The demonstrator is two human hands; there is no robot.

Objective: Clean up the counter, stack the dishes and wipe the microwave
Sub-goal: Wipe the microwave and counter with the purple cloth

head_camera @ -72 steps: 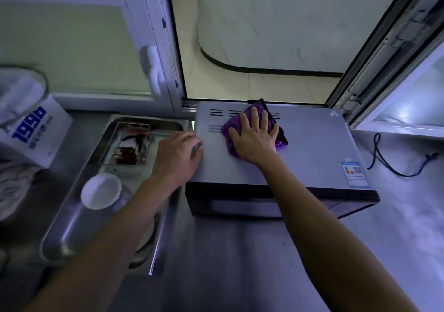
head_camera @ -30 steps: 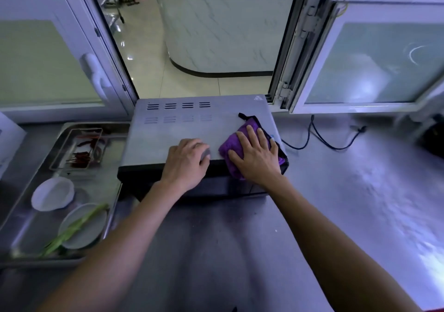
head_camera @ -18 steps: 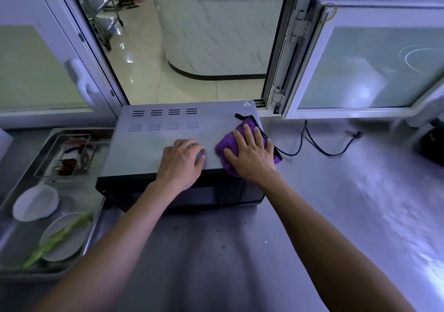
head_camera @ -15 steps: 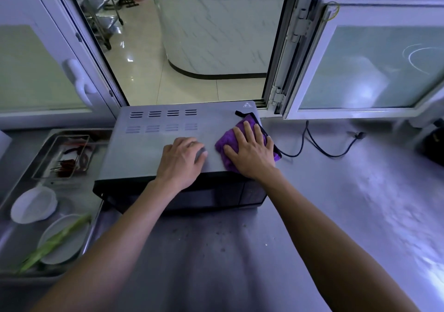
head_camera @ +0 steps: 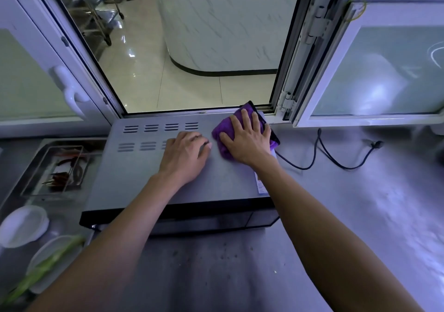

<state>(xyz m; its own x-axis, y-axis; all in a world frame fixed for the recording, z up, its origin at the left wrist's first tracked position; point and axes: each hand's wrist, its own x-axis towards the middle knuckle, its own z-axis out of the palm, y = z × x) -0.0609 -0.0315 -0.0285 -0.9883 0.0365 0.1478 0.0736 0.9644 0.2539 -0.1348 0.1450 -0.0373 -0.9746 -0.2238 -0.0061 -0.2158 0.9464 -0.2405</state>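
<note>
while your right hand (head_camera: pixel 247 141) lies flat w/ fingers (head_camera: pixel 248 122) spread and straight on the purple cloth (head_camera: pixel 224 129), it presses that cloth onto the microwave (head_camera: pixel 149 167) top at the far right corner, just below the open window (head_camera: pixel 192 54); your left hand (head_camera: pixel 185 155) rests palm-down on the microwave top just beside the cloth, fingers loosely bent, gripping nothing; microwave sits on the steel worktop (head_camera: pixel 360 215) w/ its back to the window sill; black power cord (head_camera: pixel 336 158) trails over the worktop to the right; left of the microwave a metal tray (head_camera: pixel 14 182) holds a small rectangular pan (head_camera: pixel 57 170) w/ dark bits, a white bowl (head_camera: pixel 22 225), and a plate (head_camera: pixel 45 259) w/ a green stalk (head_camera: pixel 40 273) across it; dark crumbs dot the worktop in front of the microwave.
</note>
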